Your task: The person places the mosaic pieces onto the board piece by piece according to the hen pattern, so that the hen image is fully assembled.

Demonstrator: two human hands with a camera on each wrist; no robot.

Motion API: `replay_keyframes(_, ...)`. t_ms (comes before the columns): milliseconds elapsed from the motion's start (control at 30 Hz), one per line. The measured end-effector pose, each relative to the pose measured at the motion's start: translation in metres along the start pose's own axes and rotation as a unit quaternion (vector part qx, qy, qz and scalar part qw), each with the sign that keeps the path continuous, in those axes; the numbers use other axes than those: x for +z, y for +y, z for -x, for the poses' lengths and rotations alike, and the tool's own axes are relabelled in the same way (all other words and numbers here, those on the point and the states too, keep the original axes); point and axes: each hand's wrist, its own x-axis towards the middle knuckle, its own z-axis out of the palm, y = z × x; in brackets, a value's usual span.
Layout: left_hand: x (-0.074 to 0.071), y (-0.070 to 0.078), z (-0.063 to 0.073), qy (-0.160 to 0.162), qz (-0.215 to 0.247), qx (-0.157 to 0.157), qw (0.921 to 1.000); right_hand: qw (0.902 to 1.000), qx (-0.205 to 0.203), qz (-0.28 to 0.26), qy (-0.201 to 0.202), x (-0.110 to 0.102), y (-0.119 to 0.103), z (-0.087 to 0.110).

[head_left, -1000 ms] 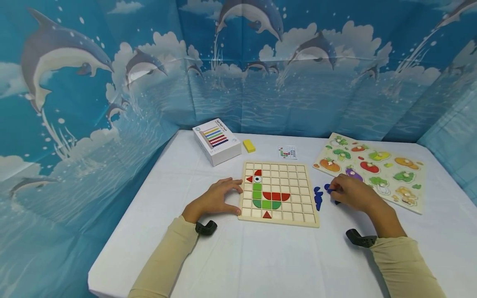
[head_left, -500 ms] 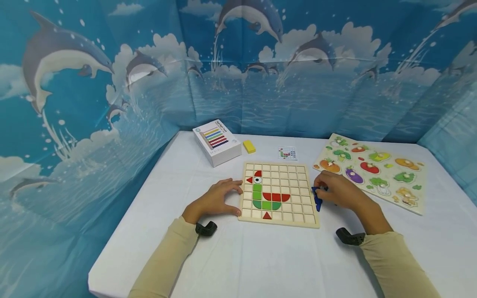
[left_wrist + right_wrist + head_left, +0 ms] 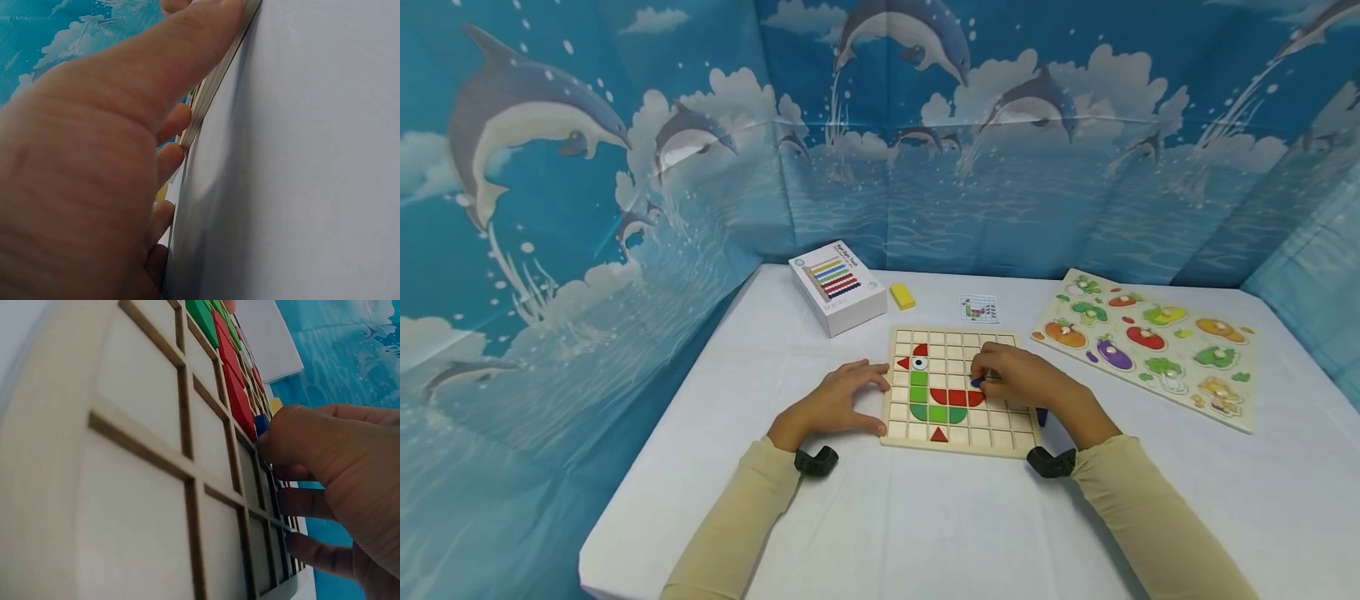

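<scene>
A wooden grid board lies on the white table, with red and green shapes and an eye tile set in its cells. My left hand rests at the board's left edge, thumb and fingers spread and touching the rim; the left wrist view shows the thumb along that edge. Over the board's middle right, my right hand pinches a small blue piece between thumb and fingers, just beyond the red pieces. Its exact shape is mostly hidden.
Another blue piece shows beside the board's right edge, partly behind my right hand. A white box, a yellow block and a pattern card lie at the back. A vegetable puzzle board sits at right.
My right hand has moved left from the loose blue pieces beside the board, and now holds one above the grid. The left hand has stayed at the board's edge.
</scene>
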Motion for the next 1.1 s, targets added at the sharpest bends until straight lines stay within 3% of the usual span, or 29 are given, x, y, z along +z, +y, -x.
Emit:
replay_keyframes(200, 0.001, -0.003, -0.001, 0.0, -0.007, -0.007, 1.0, 0.9997, -0.012, -0.004, -0.019, -0.003, -0.004, -0.004)
replay_keyframes(433, 0.001, -0.002, -0.001, -0.001, -0.002, -0.002, 1.0, 0.999, 0.005, -0.033, -0.031, -0.002, -0.001, -0.006)
replay_keyframes(933, -0.001, -0.002, -0.001, -0.002, 0.0, -0.004, 1.0, 0.9986, -0.005, -0.052, -0.007, -0.001, 0.003, -0.004)
replay_keyframes(1100, -0.001, -0.001, -0.001, -0.005, 0.0, -0.004, 1.0, 0.9971, 0.012, -0.073, 0.015, -0.007, 0.005, 0.008)
